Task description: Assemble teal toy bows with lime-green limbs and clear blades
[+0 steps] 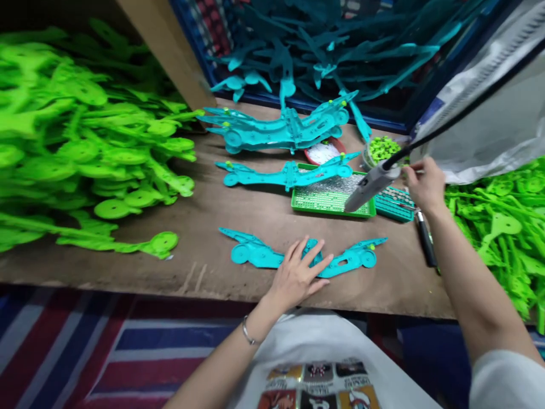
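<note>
Turquoise two-winged plastic piece (pixel 264 257) with lime peg (pixel 371 247) under flat-spread left hand (pixel 297 274); right hand (pixel 426 184), grip unclear

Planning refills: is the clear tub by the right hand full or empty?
The tub looks full: green pieces pile up to its rim.

The head-worn camera looks forward and down over the bench (pixel 400 284).

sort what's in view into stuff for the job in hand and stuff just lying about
Seemingly for the job:
blue part, under the left hand
small green pieces, near the right hand
grey corded tool

Apparently just lying about:
piled green parts at left
black-handled tool
white sack
</note>
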`<state>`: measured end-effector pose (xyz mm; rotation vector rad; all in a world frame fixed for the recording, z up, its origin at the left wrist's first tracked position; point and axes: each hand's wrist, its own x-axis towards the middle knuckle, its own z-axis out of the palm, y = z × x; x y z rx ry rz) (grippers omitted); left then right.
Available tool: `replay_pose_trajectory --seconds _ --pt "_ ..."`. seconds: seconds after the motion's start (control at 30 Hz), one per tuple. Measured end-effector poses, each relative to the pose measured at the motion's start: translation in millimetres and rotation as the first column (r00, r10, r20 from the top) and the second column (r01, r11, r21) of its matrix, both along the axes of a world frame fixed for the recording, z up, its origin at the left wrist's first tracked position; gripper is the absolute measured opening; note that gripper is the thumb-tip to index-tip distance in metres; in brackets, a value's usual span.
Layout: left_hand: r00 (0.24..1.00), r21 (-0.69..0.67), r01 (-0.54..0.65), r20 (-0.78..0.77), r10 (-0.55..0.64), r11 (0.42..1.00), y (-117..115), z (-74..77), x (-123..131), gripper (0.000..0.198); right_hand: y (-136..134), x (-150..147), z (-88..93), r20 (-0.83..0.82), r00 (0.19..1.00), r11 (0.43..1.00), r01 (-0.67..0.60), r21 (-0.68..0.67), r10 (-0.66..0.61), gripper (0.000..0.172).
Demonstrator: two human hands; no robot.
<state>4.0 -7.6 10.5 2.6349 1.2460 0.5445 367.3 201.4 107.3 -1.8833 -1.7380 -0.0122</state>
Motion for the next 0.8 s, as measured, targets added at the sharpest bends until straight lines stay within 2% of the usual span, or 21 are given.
replay_pose_trajectory --seconds 0.07,0.17,0.2,0.23,0.27,0.3,0.37,0.43,0.53,0.63,0.8 --pt "1.000 0.017 0.011 0.010 -0.011 1.000 -6 0.2 2 0.062 -49 -15 7.3 -0.036 0.998 0.999 -0.053 0.011 0.053 0.023" --pt "1.000 0.026 0.006 0.012 -0.007 1.000 -12 -2.1 4 0.062 -119 -49 10.1 -0.052 0.977 0.977 -0.208 -0.044 0.205 0.021" --pt "1.000 0.026 0.005 0.013 -0.006 1.000 -12 -3.9 4 0.061 -138 -65 9.0 -0.144 0.952 0.958 -0.280 -0.065 0.269 0.026" --pt "1.000 0.028 0.000 0.016 -0.001 1.000 -13 -6.1 4 0.060 -153 -83 7.1 -0.292 0.895 0.928 -0.368 -0.057 0.337 0.035" --pt "1.000 0.028 -0.004 0.017 0.003 1.000 -13 -8.6 3 0.060 -165 -104 4.7 -0.378 0.843 0.898 -0.436 -0.061 0.383 0.037" --pt "1.000 0.025 -0.009 0.017 0.009 1.000 -14 -11.4 3 0.058 -172 -126 2.0 -0.415 0.797 0.857 -0.510 -0.071 0.439 0.033" --pt "1.000 0.015 -0.016 0.007 0.016 1.000 -15 -16.8 4 0.056 -175 -173 -4.2 -0.433 0.692 0.748 -0.661 -0.059 0.578 0.021" --pt "1.000 0.005 -0.010 -0.025 0.010 1.000 -16 -19.7 5 0.054 -166 -216 -10.3 -0.425 0.582 0.628 -0.777 -0.040 0.693 0.011" --pt "0.996 0.001 -0.018 -0.088 0.018 1.000 -16 -15.2 7 0.061 -147 -266 -18.0 -0.423 0.469 0.513 -0.858 -0.010 0.776 0.007" --pt "0.994 0.040 -0.047 -0.101 0.050 0.998 -16 -4.9 6 0.065 -136 -295 -24.4 -0.394 0.439 0.468 -0.883 -0.023 0.808 0.018" --pt "0.995 0.069 -0.065 -0.071 0.070 0.995 -17 -1.0 5 0.057 -130 -320 -32.6 -0.238 0.509 0.495 -0.860 -0.120 0.827 0.016"
